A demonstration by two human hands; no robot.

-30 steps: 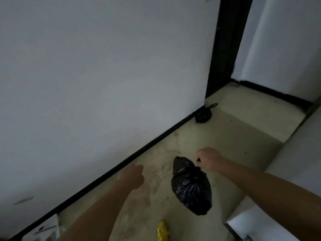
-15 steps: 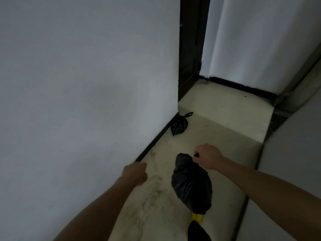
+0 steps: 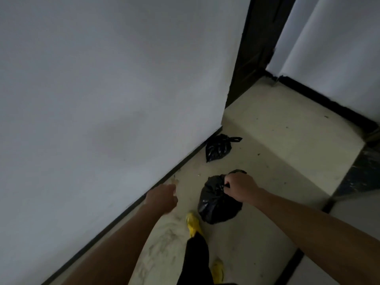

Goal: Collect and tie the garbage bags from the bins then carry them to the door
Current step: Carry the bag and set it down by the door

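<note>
My right hand (image 3: 239,187) grips the knotted top of a full black garbage bag (image 3: 218,204), which hangs low over the pale floor just ahead of my yellow shoe (image 3: 192,223). A second tied black garbage bag (image 3: 219,148) lies on the floor against the wall's black skirting, near the dark door frame (image 3: 253,48). My left hand (image 3: 163,197) is held out beside the wall with fingers loosely curled, holding nothing.
A white wall (image 3: 102,99) runs along my left with a black skirting strip. The dark doorway opens past the wall's corner. Another white wall (image 3: 339,48) with black skirting closes the far right. A dark threshold strip (image 3: 362,173) lies at right.
I have walked forward, so the bag on the floor and the doorway are closer. The carried bag has swung lower near my foot. My left hand stays empty.
</note>
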